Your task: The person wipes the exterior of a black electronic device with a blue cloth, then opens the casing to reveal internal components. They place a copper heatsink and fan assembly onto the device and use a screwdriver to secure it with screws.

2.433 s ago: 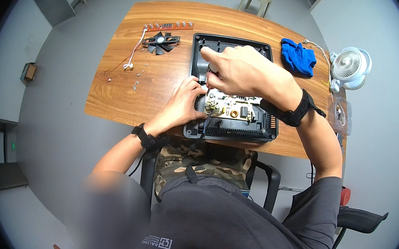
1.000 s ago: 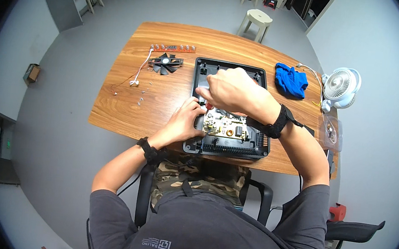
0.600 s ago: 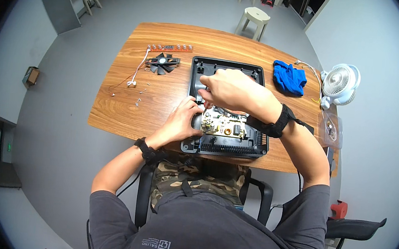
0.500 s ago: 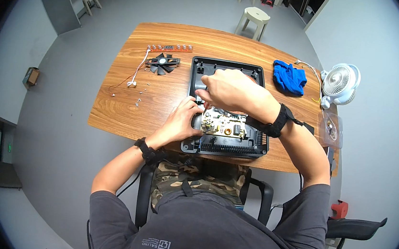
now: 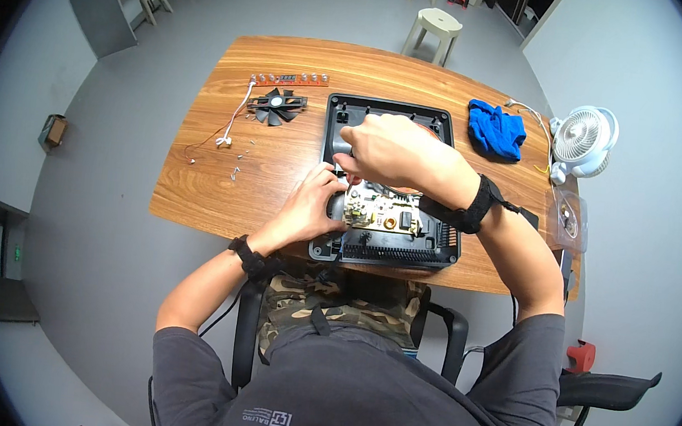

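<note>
A black plastic housing lies on the table in front of me, its inside facing up. In its near half sits a pale circuit board with a copper coil and other parts. My left hand spans the board's left end, fingers at the far corner and thumb at the near one. Above the board's far left corner, my right hand is closed around a screwdriver, pointing down. Only a short reddish part of that tool shows; my fist hides the rest.
To the left lie a black fan, an orange strip board with wires, and several small screws. A blue cloth, a white desk fan and a clear plastic box are at the right.
Both hands stay at the board in nearly the same pose. The right hand has shifted very slightly left; the whole view has moved a little.
</note>
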Action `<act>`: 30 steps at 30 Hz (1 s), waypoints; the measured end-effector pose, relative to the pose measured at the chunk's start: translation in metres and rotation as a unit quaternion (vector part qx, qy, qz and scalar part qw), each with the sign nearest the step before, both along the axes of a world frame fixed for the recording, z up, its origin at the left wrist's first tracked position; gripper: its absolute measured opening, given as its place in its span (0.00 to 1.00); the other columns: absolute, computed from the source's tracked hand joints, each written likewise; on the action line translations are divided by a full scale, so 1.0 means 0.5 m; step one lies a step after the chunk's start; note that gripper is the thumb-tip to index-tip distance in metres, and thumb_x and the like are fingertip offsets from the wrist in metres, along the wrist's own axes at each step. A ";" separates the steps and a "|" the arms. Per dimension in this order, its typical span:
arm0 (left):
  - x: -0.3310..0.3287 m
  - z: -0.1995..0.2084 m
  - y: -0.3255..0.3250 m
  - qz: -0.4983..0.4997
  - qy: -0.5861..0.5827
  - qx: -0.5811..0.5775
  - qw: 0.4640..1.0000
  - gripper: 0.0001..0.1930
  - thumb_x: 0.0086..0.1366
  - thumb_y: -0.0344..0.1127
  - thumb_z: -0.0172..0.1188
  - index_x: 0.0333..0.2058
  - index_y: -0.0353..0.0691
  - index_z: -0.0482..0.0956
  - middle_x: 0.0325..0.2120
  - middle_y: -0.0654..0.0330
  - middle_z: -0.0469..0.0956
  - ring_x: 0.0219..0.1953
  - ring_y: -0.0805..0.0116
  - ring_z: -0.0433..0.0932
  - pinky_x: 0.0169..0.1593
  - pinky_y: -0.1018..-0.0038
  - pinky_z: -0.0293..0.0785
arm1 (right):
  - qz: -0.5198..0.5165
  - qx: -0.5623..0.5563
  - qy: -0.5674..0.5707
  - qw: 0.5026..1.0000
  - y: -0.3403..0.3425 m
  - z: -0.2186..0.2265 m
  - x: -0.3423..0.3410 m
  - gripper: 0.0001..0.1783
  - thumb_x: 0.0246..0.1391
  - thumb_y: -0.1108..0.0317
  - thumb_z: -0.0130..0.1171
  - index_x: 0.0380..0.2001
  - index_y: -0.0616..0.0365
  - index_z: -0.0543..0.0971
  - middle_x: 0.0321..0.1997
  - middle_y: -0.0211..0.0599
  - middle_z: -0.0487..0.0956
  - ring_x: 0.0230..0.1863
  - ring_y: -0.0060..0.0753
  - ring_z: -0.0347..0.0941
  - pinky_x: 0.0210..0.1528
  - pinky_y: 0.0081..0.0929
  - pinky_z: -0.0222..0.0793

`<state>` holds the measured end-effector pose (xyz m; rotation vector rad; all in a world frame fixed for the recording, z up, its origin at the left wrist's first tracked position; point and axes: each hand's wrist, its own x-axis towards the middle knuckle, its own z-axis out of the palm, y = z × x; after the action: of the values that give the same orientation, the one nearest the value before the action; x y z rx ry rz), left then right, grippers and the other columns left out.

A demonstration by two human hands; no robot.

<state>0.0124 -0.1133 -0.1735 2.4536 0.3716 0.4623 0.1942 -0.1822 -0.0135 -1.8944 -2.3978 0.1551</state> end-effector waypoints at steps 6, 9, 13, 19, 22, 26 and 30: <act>-0.001 -0.016 0.002 0.011 -0.017 0.031 0.999 0.34 0.39 0.37 0.80 0.48 0.37 0.80 0.49 0.54 0.74 0.65 0.52 0.65 0.67 0.60 0.65 | 0.009 0.026 0.002 1.000 -0.008 0.013 0.005 0.22 0.60 0.51 0.60 0.35 0.65 0.76 0.26 0.52 0.82 0.32 0.60 0.81 0.36 0.48 0.78; 0.003 -0.007 0.002 0.007 0.006 -0.001 1.000 0.33 0.39 0.37 0.80 0.48 0.37 0.80 0.49 0.54 0.74 0.65 0.52 0.65 0.67 0.60 0.65 | 0.046 0.029 0.030 0.998 -0.006 -0.004 0.020 0.20 0.61 0.54 0.60 0.37 0.64 0.75 0.29 0.52 0.82 0.34 0.59 0.81 0.36 0.48 0.77; 0.000 0.000 0.001 0.003 0.008 -0.006 1.000 0.33 0.39 0.37 0.80 0.48 0.38 0.80 0.48 0.54 0.74 0.64 0.53 0.65 0.66 0.60 0.66 | 0.024 -0.005 0.012 1.000 -0.004 0.001 0.005 0.20 0.63 0.54 0.58 0.34 0.65 0.76 0.24 0.53 0.81 0.30 0.60 0.80 0.34 0.48 0.77; -0.005 0.004 -0.002 0.011 0.002 0.022 1.000 0.33 0.40 0.38 0.80 0.48 0.37 0.80 0.49 0.54 0.74 0.64 0.53 0.65 0.66 0.60 0.65 | -0.048 -0.078 -0.012 0.996 0.007 0.030 -0.007 0.22 0.60 0.53 0.58 0.33 0.66 0.75 0.28 0.54 0.82 0.31 0.58 0.80 0.36 0.46 0.78; -0.002 0.000 -0.003 0.013 0.007 0.036 0.999 0.33 0.40 0.39 0.80 0.47 0.36 0.80 0.49 0.54 0.73 0.64 0.53 0.65 0.66 0.60 0.66 | -0.014 -0.052 0.002 0.999 0.003 0.027 0.024 0.17 0.57 0.59 0.56 0.35 0.65 0.72 0.32 0.51 0.81 0.35 0.56 0.79 0.40 0.43 0.77; 0.000 0.003 -0.001 0.007 0.019 0.022 1.000 0.34 0.40 0.40 0.80 0.47 0.36 0.80 0.48 0.54 0.73 0.63 0.52 0.65 0.66 0.60 0.66 | 0.035 -0.027 0.018 0.999 0.014 0.008 0.036 0.17 0.56 0.59 0.60 0.42 0.62 0.78 0.34 0.55 0.84 0.38 0.59 0.82 0.41 0.48 0.79; -0.003 0.000 0.000 0.007 0.005 0.027 1.000 0.34 0.40 0.40 0.80 0.47 0.36 0.79 0.48 0.54 0.73 0.62 0.52 0.66 0.66 0.60 0.66 | 0.031 0.030 0.000 0.999 0.014 0.000 0.005 0.17 0.61 0.59 0.58 0.32 0.66 0.82 0.24 0.54 0.82 0.28 0.57 0.81 0.36 0.47 0.79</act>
<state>0.0107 -0.1134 -0.1732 2.5076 0.3858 0.4713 0.1966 -0.1751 -0.0135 -1.7962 -2.4320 0.0860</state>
